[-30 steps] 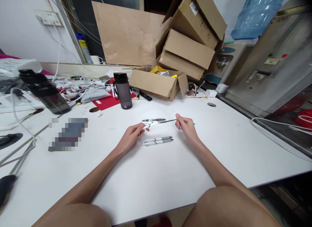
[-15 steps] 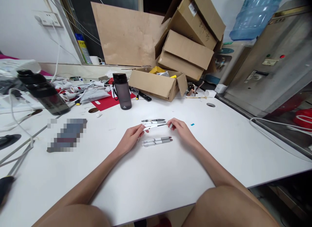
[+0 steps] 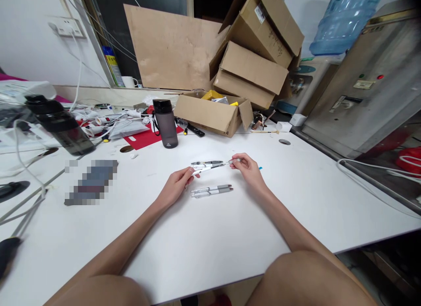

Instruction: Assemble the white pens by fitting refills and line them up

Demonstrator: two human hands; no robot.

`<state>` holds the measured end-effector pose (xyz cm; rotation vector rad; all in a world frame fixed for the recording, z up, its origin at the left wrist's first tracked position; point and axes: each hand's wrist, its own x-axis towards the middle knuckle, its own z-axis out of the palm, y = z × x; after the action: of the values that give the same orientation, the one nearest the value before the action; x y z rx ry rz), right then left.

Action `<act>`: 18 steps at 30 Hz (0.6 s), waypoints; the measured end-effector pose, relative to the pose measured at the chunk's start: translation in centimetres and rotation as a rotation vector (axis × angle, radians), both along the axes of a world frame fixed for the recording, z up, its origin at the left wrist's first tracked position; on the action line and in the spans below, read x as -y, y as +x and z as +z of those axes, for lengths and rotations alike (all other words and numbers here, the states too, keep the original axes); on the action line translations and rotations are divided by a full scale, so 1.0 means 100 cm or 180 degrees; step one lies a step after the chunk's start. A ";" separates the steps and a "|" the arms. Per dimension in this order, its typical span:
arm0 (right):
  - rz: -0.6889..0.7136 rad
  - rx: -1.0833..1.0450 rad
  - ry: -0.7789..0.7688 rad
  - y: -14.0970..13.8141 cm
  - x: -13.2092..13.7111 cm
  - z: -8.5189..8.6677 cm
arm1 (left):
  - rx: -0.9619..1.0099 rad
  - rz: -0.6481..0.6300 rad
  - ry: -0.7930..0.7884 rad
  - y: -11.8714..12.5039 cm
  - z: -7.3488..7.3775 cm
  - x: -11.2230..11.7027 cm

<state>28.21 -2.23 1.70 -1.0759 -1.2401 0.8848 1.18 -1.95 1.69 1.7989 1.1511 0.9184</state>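
Observation:
My left hand (image 3: pixel 179 182) is closed around the rear of a white pen barrel (image 3: pixel 201 169), whose dark refill (image 3: pixel 217 166) sticks out toward the right. Between thumb and fingertips, my right hand (image 3: pixel 247 168) pinches a small light grey pen grip (image 3: pixel 233 161), close to the refill's tip. Whether grip and refill touch is too small to tell. Just behind the barrel lies a dark-and-white pen (image 3: pixel 206 162) on the white table (image 3: pixel 210 236). Nearer to me, two white pens with grey grips (image 3: pixel 212 190) rest side by side.
A dark water bottle (image 3: pixel 165 124) stands behind my left hand, beside an open cardboard box (image 3: pixel 207 112). A blurred-out dark object (image 3: pixel 94 181) and another bottle (image 3: pixel 61 124) are at the left. A small blue scrap (image 3: pixel 261 168) lies just past my right hand.
My right hand has moved slightly up and away to the right, turning the grip so it lines up with the refill. My left hand stays nearly still with the barrel.

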 end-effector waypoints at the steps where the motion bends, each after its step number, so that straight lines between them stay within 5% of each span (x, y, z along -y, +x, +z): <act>1: 0.0011 0.0011 -0.0005 0.000 0.000 0.000 | -0.0005 -0.0008 0.0006 0.000 0.000 0.000; 18: 0.1046 0.0709 -0.0013 -0.012 0.014 0.003 | -0.0109 -0.0441 0.0001 0.005 -0.004 0.002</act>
<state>27.06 -3.61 2.00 -1.0095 -1.6339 1.0343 1.72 -2.12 1.27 1.8757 1.0328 0.8098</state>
